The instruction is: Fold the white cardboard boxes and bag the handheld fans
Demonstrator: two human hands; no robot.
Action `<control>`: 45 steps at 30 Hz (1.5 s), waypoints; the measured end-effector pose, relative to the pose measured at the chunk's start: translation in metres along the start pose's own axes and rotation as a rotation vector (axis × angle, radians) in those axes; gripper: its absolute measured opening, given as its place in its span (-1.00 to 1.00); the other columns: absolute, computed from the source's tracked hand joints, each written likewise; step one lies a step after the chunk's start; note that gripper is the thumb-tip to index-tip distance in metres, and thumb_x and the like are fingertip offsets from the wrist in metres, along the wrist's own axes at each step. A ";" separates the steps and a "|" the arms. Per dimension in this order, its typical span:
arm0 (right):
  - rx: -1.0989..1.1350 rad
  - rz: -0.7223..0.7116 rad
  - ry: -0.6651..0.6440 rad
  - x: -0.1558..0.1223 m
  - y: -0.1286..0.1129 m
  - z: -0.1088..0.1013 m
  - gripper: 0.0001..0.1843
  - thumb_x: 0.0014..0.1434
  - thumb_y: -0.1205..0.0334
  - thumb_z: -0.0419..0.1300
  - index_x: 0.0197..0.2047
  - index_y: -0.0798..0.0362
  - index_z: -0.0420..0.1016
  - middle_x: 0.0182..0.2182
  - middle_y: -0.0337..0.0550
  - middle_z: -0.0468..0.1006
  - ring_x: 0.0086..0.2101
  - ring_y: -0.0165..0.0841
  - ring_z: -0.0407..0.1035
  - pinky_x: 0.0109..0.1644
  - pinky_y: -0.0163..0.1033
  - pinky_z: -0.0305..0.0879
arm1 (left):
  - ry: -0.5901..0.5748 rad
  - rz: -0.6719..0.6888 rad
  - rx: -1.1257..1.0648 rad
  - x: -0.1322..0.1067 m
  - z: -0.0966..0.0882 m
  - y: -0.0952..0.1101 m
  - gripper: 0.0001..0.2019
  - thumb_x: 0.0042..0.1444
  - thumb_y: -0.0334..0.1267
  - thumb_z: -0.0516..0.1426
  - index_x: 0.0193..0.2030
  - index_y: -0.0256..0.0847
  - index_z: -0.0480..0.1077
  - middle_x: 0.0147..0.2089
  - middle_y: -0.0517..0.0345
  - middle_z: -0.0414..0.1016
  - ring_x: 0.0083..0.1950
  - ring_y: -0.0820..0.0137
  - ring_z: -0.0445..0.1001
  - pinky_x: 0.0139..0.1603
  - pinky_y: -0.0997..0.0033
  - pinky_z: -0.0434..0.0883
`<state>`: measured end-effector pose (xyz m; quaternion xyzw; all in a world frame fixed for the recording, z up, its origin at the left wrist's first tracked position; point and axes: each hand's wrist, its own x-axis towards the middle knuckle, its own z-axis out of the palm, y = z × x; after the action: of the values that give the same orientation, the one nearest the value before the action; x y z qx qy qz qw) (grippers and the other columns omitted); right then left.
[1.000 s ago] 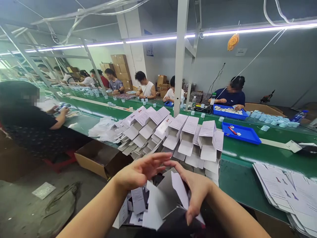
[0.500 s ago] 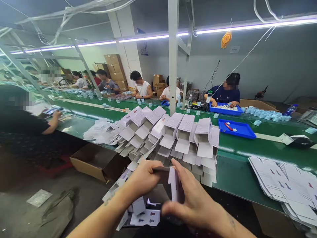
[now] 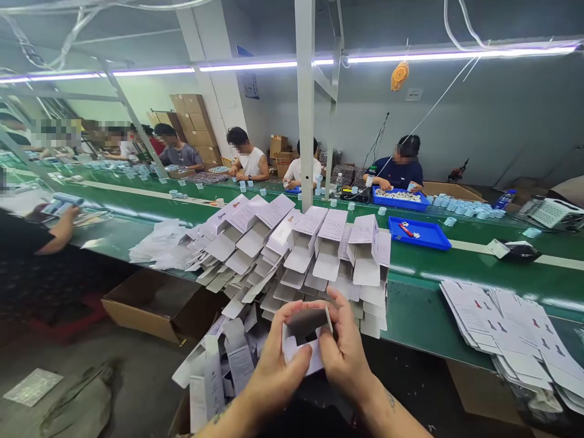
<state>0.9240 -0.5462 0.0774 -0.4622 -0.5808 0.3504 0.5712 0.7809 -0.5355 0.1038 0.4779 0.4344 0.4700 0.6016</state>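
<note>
A small white carton (image 3: 316, 361) is held between my two hands, low in the middle of the view, its open end and grey inner side facing me. My left hand (image 3: 283, 350) wraps round its left side, thumb on the near face. On the right side, my right hand (image 3: 341, 340) grips the edge with thumb and fingers. Just beyond my hands rises a heap of folded-up white cartons (image 3: 331, 228) with loose flaps toward me. More opened cartons (image 3: 239, 359) lie below on the left. Flat printed carton blanks (image 3: 506, 322) are stacked on the right.
A green conveyor belt (image 3: 474, 267) crosses in front, carrying a blue tray (image 3: 417, 234) and light-blue cups. An upright white post (image 3: 305, 109) stands beyond the heap. Co-workers sit along the far side; another person is at the left. A brown cardboard box (image 3: 141, 310) stands lower left.
Both hands have closed in round the carton, which has turned so its open end faces me more. The left hand has moved to its near side. The view has swung slightly right.
</note>
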 end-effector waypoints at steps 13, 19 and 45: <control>-0.199 -0.489 -0.173 0.018 0.008 -0.014 -0.39 -0.06 -0.18 0.38 -0.07 0.04 0.42 0.11 0.09 0.27 0.11 -0.07 0.30 0.13 -0.06 0.36 | 0.033 -0.031 -0.240 0.012 -0.003 0.019 -0.45 -0.08 -0.25 0.30 0.11 -0.16 0.37 0.17 0.03 0.45 0.10 0.19 0.44 0.03 0.36 0.38; -0.127 -0.523 -0.300 0.041 -0.008 -0.024 -0.43 -0.16 -0.16 0.44 -0.20 0.07 0.51 0.12 0.09 0.22 0.09 -0.09 0.31 0.12 -0.11 0.36 | -0.275 -0.224 -0.414 0.020 -0.017 0.029 -0.46 0.03 -0.17 0.29 0.19 -0.02 0.37 0.06 0.04 0.56 -0.08 0.25 0.55 -0.03 0.31 0.40; -0.174 -0.242 -0.323 -0.014 -0.017 -0.021 0.04 -0.19 0.43 0.33 0.26 -0.08 -0.18 0.10 0.01 0.24 0.02 -0.22 0.37 0.05 -0.12 0.41 | -0.109 -0.126 -0.149 -0.012 0.011 0.023 -0.51 -0.11 -0.34 0.26 0.01 -0.14 0.29 -0.17 0.13 0.49 -0.30 0.42 0.41 -0.35 0.51 0.35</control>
<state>0.9413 -0.5674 0.0905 -0.3744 -0.7443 0.2971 0.4664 0.7862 -0.5470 0.1295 0.4283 0.3941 0.4357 0.6865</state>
